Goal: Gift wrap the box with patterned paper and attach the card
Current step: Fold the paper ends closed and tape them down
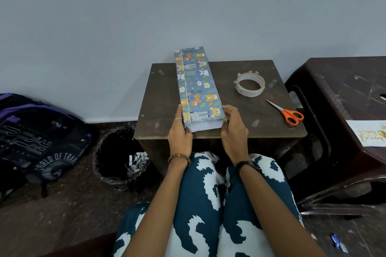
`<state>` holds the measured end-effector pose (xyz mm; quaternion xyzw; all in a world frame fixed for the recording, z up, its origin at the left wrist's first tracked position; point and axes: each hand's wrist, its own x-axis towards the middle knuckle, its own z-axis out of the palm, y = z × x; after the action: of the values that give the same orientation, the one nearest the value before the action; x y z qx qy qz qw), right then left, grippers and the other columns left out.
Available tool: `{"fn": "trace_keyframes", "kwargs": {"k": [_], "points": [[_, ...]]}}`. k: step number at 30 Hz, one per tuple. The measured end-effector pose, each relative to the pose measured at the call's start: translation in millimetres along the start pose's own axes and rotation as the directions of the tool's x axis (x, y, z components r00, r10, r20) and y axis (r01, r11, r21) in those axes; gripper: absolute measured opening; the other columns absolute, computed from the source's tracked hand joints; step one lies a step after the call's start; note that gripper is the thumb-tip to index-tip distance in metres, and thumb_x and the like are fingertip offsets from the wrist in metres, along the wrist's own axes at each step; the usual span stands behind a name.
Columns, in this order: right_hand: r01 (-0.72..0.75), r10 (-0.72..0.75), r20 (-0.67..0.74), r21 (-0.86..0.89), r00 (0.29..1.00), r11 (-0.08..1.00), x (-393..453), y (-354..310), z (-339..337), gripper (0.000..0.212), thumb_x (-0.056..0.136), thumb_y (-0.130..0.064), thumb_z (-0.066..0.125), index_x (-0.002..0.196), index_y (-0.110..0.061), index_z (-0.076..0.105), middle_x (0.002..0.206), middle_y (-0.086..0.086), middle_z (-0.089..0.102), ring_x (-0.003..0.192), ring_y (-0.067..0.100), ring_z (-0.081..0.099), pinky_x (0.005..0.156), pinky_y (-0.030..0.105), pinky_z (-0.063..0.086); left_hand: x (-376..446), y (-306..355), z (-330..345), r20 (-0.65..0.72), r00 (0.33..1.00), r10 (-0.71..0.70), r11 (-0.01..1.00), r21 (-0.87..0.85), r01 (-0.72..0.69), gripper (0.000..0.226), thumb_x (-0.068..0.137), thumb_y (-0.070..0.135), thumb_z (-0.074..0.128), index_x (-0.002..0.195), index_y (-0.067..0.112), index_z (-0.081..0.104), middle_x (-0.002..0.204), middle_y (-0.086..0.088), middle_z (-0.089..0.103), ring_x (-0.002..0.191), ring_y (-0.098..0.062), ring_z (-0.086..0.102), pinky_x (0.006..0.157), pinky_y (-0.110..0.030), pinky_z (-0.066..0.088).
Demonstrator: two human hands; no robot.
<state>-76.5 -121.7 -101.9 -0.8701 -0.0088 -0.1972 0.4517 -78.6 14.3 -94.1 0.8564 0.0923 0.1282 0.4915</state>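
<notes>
A long box wrapped in blue animal-patterned paper (196, 83) lies lengthwise on the small dark wooden table (250, 115), its far end jutting past the back edge. At the near end the white inner side of the paper (205, 126) sticks out, unfolded. My left hand (179, 131) grips the near left corner of the wrapped box. My right hand (232, 127) holds the near right corner, fingers on the paper's edge. A white "Happy Birthday" card (367, 133) rests on the brown plastic stool (344, 94) at the right.
A roll of clear tape (250, 84) with several pieces stuck on its rim and orange-handled scissors (287, 113) lie on the table's right half. A black-lined bin (119, 158) and a dark backpack (35, 137) stand on the floor to the left.
</notes>
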Motion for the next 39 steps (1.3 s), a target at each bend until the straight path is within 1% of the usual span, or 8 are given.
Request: {"fn": "trace_keyframes", "kwargs": {"k": [4, 9, 17, 20, 24, 28, 30, 39], "points": [[-0.091, 0.089, 0.029, 0.106, 0.996, 0.990, -0.2, -4.8, -2.0, 0.038, 0.085, 0.004, 0.046, 0.118, -0.015, 0.046, 0.114, -0.007, 0.058, 0.100, 0.008, 0.056, 0.082, 0.029, 0.048, -4.9, 1.0, -1.5, -0.009, 0.996, 0.084, 0.992, -0.095, -0.085, 0.063, 0.083, -0.013, 0.042, 0.141, 0.011, 0.035, 0.139, -0.005, 0.042, 0.123, -0.012, 0.042, 0.098, -0.009, 0.033], [-0.130, 0.128, 0.022, 0.120, 0.992, 0.984, 2.2, -7.3, -3.2, 0.020, 0.089, -0.018, 0.060, 0.104, -0.017, 0.046, 0.096, -0.013, 0.056, 0.088, 0.007, 0.055, 0.079, 0.031, 0.049, -4.8, 6.2, -1.4, -0.144, 0.986, 0.085, 0.994, -0.056, -0.094, 0.026, 0.085, 0.000, 0.057, 0.110, 0.002, 0.049, 0.113, 0.001, 0.038, 0.091, -0.007, 0.049, 0.077, -0.016, 0.042], [-0.048, 0.052, -0.047, 0.083, 0.998, 0.995, 2.7, 2.3, 0.2, 0.010, 0.093, -0.008, 0.050, 0.102, -0.010, 0.054, 0.090, 0.003, 0.067, 0.082, 0.023, 0.064, 0.071, 0.047, 0.053, -4.7, -3.4, -4.8, -0.213, 0.956, 0.199, 0.980, 0.043, -0.195, 0.016, 0.082, -0.007, 0.057, 0.097, -0.002, 0.059, 0.101, -0.007, 0.052, 0.082, 0.004, 0.041, 0.074, 0.004, 0.032], [-0.002, 0.004, -0.030, 0.063, 1.000, 0.998, 1.6, 4.4, -3.8, 0.013, 0.094, -0.009, 0.049, 0.105, -0.010, 0.057, 0.083, 0.005, 0.066, 0.073, 0.019, 0.061, 0.064, 0.041, 0.051, -4.3, -5.9, -6.7, -0.202, 0.954, 0.220, 0.975, 0.033, -0.218, 0.016, 0.081, -0.010, 0.054, 0.094, -0.002, 0.060, 0.101, -0.006, 0.054, 0.086, 0.005, 0.042, 0.077, 0.005, 0.031], [0.012, -0.014, 0.017, 0.077, 1.000, 0.997, 0.0, 6.2, -11.3, 0.021, 0.095, -0.005, 0.046, 0.109, -0.007, 0.061, 0.071, -0.017, 0.052, 0.059, 0.000, 0.048, 0.056, 0.015, 0.035, -3.7, -10.2, -13.5, -0.128, 0.963, 0.238, 0.970, -0.020, -0.243, 0.027, 0.079, -0.013, 0.051, 0.099, 0.001, 0.061, 0.105, -0.001, 0.052, 0.087, 0.006, 0.047, 0.079, 0.002, 0.034], [-0.007, 0.000, 0.040, 0.153, 0.999, 0.988, 6.9, 11.2, -21.8, 0.032, 0.093, 0.004, 0.040, 0.113, -0.007, 0.062, 0.103, -0.001, 0.066, 0.089, 0.004, 0.062, 0.080, 0.016, 0.048, 3.0, -17.8, -28.5, -0.004, 0.957, 0.289, 0.947, -0.146, -0.287, 0.051, 0.072, -0.012, 0.036, 0.108, 0.013, 0.062, 0.113, -0.003, 0.053, 0.102, 0.004, 0.055, 0.091, -0.008, 0.043], [-0.001, -0.004, 0.031, 0.166, 1.000, 0.986, 12.1, 13.2, -25.6, 0.032, 0.094, 0.003, 0.039, 0.115, -0.009, 0.059, 0.109, -0.002, 0.064, 0.102, 0.007, 0.062, 0.087, 0.015, 0.047, 10.5, -22.2, -35.7, 0.022, 0.944, 0.330, 0.942, -0.073, -0.328, 0.058, 0.072, -0.017, 0.036, 0.107, 0.020, 0.064, 0.116, 0.003, 0.053, 0.102, 0.007, 0.052, 0.088, -0.008, 0.043], [0.131, -0.190, 0.222, 0.258, 0.956, 0.957, 36.6, 33.7, -26.1, 0.039, 0.092, 0.006, 0.048, 0.118, -0.021, 0.057, 0.134, -0.004, 0.052, 0.122, 0.015, 0.053, 0.102, 0.028, 0.044, 49.0, -26.3, -54.9, 0.299, 0.801, 0.518, 0.842, -0.014, -0.539, 0.035, 0.081, -0.006, 0.063, 0.106, 0.018, 0.065, 0.133, 0.008, 0.049, 0.124, 0.007, 0.042, 0.106, -0.014, 0.034]]}}
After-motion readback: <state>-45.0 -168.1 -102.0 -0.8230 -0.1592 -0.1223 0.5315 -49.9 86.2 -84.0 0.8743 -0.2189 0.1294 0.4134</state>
